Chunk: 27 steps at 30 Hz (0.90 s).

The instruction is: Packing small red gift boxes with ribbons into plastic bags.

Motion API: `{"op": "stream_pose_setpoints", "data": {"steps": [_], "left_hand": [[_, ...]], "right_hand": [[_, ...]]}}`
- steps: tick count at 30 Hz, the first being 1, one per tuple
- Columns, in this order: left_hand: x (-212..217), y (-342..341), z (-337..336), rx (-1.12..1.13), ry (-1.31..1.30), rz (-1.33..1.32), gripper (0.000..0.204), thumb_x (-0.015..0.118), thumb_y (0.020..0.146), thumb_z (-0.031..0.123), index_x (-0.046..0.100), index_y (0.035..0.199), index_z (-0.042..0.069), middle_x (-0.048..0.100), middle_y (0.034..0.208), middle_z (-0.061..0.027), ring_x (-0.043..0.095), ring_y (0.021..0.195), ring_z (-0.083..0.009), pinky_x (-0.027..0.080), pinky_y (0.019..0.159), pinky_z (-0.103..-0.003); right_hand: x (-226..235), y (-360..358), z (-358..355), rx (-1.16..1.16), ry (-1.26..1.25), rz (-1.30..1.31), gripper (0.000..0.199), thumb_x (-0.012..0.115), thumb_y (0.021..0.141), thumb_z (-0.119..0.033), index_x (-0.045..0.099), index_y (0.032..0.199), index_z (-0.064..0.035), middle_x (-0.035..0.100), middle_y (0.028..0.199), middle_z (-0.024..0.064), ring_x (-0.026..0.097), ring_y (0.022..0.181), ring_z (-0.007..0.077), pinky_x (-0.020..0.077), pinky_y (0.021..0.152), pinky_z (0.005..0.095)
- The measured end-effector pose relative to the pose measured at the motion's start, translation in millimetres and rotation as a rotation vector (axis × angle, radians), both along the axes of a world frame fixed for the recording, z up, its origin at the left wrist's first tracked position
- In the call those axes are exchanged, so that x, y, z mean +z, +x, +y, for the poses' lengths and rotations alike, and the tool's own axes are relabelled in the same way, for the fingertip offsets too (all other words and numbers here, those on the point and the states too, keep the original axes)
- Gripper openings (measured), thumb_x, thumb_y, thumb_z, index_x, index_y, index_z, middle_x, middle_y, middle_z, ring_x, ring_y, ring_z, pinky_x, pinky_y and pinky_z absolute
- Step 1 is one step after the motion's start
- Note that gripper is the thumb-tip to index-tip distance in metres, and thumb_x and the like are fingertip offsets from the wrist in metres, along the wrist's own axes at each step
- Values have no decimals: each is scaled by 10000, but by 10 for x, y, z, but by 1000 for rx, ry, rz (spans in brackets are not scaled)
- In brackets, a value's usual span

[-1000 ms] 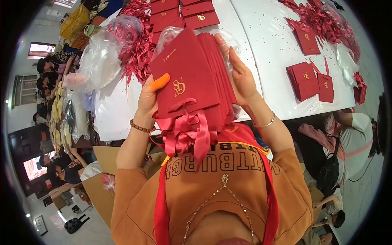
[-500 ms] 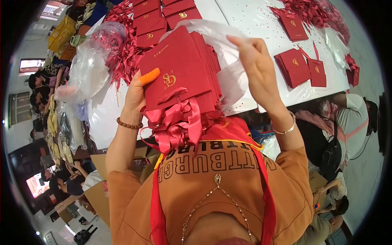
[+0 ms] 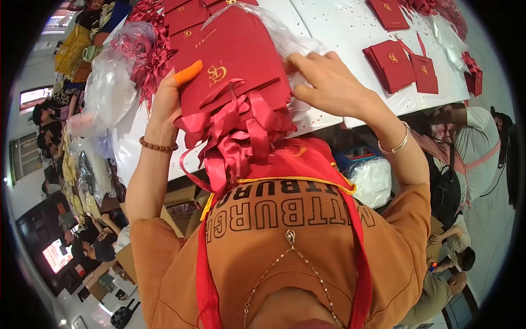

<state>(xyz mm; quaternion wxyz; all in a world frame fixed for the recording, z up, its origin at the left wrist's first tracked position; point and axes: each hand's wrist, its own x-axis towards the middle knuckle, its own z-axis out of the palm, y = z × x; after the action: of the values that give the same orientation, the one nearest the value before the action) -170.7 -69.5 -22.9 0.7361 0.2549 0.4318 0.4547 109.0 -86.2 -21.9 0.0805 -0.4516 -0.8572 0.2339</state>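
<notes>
Clamped in the left hand point(image 3: 169, 94) are flat red paper bags point(image 3: 235, 49), stiff-looking, best held edgewise; right hand point(image 3: 324, 81), grip unclear!

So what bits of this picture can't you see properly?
All in the head view:
1. Left hand: most fingers hide behind the stack of red bags.
2. How many bags it holds: the front one covers the others.
3. Whether the right hand pinches the clear plastic: its knuckles hide some fingertips.
4. Farthest red bags on the table: cut off by the top edge.
</notes>
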Motion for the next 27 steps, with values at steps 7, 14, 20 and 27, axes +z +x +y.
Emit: {"op": "stream_pose_setpoints", "data": {"steps": [7, 14, 20, 27], "left_hand": [[47, 21, 2, -46, -45, -88, 223, 520, 820, 26, 525, 1038, -18, 591, 985, -130, 606, 866, -216, 524, 768, -341], [74, 8, 28, -92, -52, -141, 222, 520, 820, 27, 520, 1036, -25, 591, 981, -137, 611, 853, -219, 527, 762, -334], [78, 52, 114, -131, 12, -54, 225, 526, 811, 23, 523, 1029, -36, 593, 974, -138, 613, 838, -206, 527, 756, -327], [163, 258, 61, -98, 79, 40, 223, 543, 776, -3, 537, 996, -37, 602, 940, -124, 617, 800, -182, 526, 722, -293]], "right_hand": [[-26, 150, -57, 329, 193, 3, 151, 581, 708, -151, 607, 850, -108, 544, 713, 6, 484, 769, 188, 320, 793, 341], [288, 316, -465, 558, 391, 85, 108, 586, 622, -109, 603, 712, -165, 491, 705, -30, 479, 839, 175, 339, 882, 474], [615, 321, -517, 385, 552, 240, 162, 602, 498, -102, 460, 577, -114, 406, 657, -26, 454, 774, 193, 340, 870, 512], [734, 162, -480, 282, 656, 298, 148, 619, 530, -77, 488, 576, -130, 467, 672, -34, 482, 790, 199, 309, 914, 473]]}}
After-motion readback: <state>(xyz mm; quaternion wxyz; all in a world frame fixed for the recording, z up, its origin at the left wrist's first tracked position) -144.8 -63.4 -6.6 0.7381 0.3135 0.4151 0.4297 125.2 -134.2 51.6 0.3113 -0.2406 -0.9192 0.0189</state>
